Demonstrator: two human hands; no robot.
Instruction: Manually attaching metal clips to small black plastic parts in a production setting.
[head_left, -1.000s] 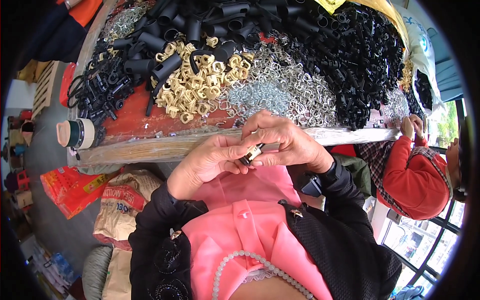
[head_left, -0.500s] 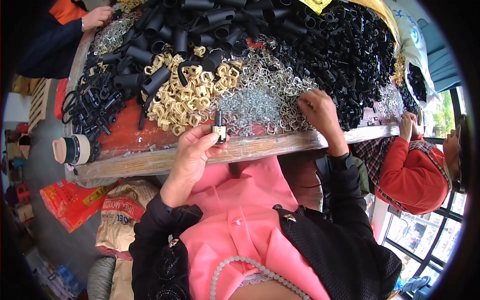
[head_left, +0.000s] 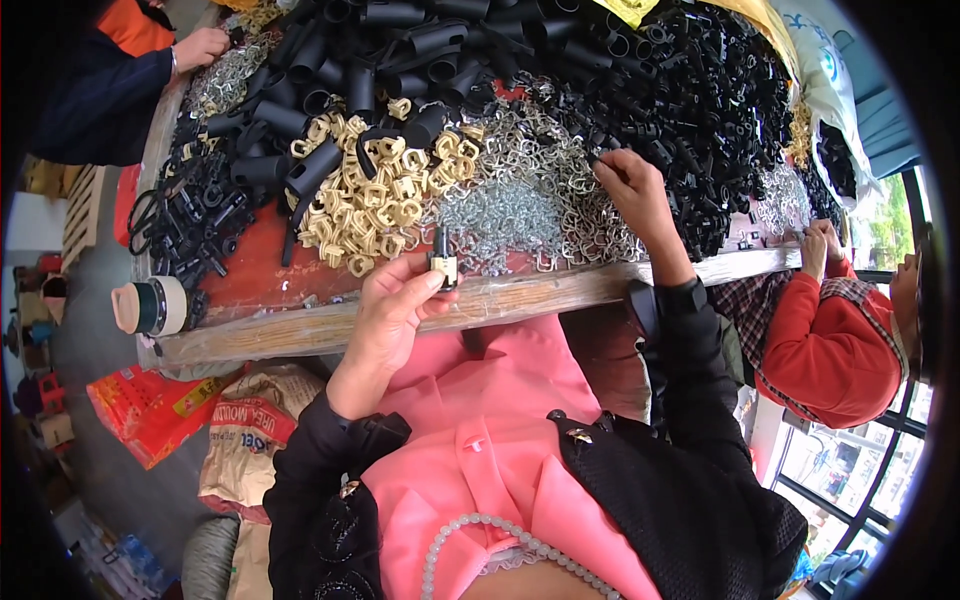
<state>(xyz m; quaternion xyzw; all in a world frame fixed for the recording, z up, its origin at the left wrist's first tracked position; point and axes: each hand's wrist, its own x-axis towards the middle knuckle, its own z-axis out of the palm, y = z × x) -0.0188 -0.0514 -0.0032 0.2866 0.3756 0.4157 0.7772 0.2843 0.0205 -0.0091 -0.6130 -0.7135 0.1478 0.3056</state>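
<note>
My left hand pinches a small black plastic part with a cream insert, held upright over the table's front edge. My right hand is over the far right of the silver metal clips, beside the heap of small black parts. Its thumb and fingers are drawn together, and what lies between the tips is too small to make out. Left of the metal pieces lies a pile of cream plastic clips. Tiny silver screws or pins spread in front, between the cream and silver piles.
Black tubes fill the far side. A lidded cup stands at the front left corner, near black rings and clips. A wooden rail edges the table. Co-workers' hands show far left and at the right. Sacks stand below left.
My right hand has moved up and slightly away from me, from over the silver clips toward the black heap's edge. The left hand holds the black part in nearly the same place.
</note>
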